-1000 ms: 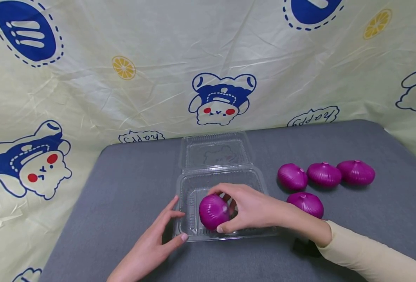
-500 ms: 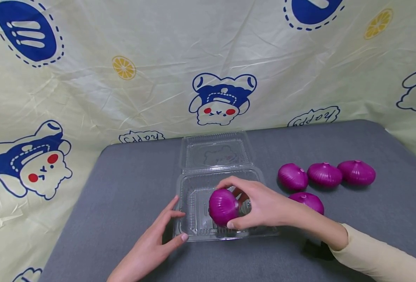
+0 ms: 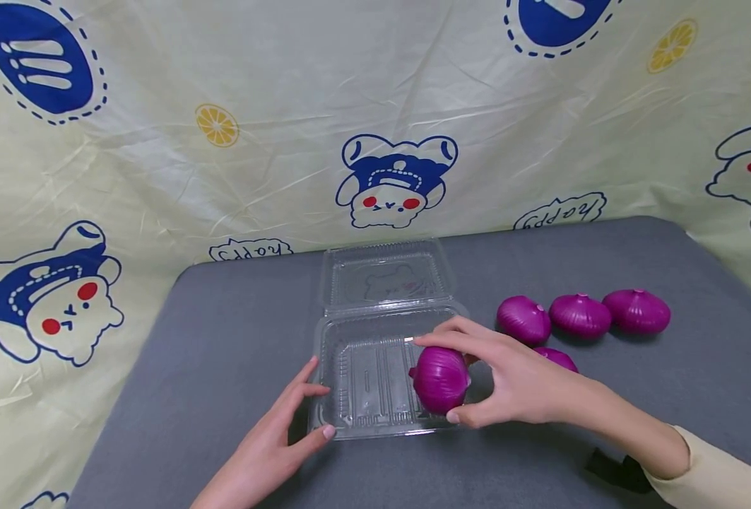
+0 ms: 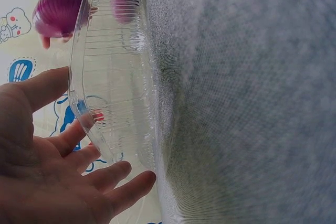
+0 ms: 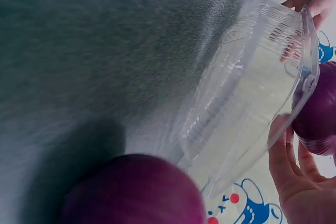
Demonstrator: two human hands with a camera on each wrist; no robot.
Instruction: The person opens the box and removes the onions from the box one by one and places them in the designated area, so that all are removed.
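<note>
A purple onion (image 3: 441, 380) is pinched between the thumb and fingers of my right hand (image 3: 530, 385). The onion hangs by the right side of a clear plastic clamshell box (image 3: 365, 382), and the left wrist view has it higher than the box's rim. The box lies unfolded, its lid (image 3: 384, 276) flat behind the tray. My left hand (image 3: 270, 442) rests at the box's left edge with fingers spread; in the left wrist view its fingertips touch or nearly touch the clear wall (image 4: 113, 77).
Right of the box, three purple onions (image 3: 580, 316) sit in a row, and another onion (image 3: 556, 358) is partly hidden behind my right hand. Grey cloth (image 3: 235, 332) covers the table. A printed pale curtain (image 3: 273, 177) hangs behind it.
My right hand has carried the onion rightward, from over the middle of the box to its right side. The left hand has stayed at the left edge.
</note>
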